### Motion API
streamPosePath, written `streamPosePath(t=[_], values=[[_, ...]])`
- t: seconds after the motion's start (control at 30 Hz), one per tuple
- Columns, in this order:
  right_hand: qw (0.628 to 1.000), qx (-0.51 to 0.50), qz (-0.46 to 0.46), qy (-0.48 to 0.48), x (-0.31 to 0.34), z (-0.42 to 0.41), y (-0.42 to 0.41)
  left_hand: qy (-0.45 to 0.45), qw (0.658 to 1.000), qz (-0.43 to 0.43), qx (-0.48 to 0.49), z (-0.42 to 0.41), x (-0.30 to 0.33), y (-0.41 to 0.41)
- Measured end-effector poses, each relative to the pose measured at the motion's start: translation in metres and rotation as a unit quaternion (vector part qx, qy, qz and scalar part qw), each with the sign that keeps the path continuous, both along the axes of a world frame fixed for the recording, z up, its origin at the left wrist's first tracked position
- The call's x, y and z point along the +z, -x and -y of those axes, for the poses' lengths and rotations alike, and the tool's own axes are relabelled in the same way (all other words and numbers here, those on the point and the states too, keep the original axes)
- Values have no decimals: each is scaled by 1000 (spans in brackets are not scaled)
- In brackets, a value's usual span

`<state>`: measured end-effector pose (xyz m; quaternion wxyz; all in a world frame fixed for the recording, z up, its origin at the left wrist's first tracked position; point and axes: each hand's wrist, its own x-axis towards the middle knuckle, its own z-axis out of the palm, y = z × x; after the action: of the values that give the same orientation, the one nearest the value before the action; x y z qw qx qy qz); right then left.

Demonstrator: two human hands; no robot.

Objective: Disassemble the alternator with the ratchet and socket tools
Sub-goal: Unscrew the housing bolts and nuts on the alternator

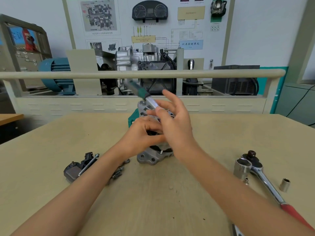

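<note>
— Watching the hands, I think the slip is the worry: the left hand (144,132) curls round the top of the alternator (154,132), which sits mid-counter (153,193), while the right hand (173,120) has its fingers spread and only lightly touches the green-handled ratchet (141,95) sticking up from it. Let go, and that tool may tip and knock the housing over.

— And the count?

— One alternator, two ratchets with the red-handled ratchet (271,186) lying right, one large socket (242,169), one small socket (285,184), one removed black part (76,167) left, and loose bolts (117,172) I cannot count.
</note>
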<state>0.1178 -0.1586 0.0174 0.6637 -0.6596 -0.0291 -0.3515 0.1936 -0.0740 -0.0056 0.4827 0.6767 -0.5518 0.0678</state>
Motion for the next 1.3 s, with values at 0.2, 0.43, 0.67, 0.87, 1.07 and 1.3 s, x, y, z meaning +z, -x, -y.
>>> streamPosePath(t=[0.2,0.43,0.67,0.87,1.07,1.3], values=[[985,-169,21,-22,-7,-22,-8,10,999,15,45,-1,-1,0],[967,-219,23,-132,4,-10,-11,22,996,47,77,4,-4,7],[985,-146,-23,-84,7,1,-10,19,994,60,89,4,-3,8],[979,169,-115,-18,18,25,-7,-7,997,54,48,2,-2,1],[944,309,-115,-31,17,37,2,9,1000,19,22,2,-5,-1],[987,-86,22,-135,0,-10,-5,20,997,40,65,1,-5,6]])
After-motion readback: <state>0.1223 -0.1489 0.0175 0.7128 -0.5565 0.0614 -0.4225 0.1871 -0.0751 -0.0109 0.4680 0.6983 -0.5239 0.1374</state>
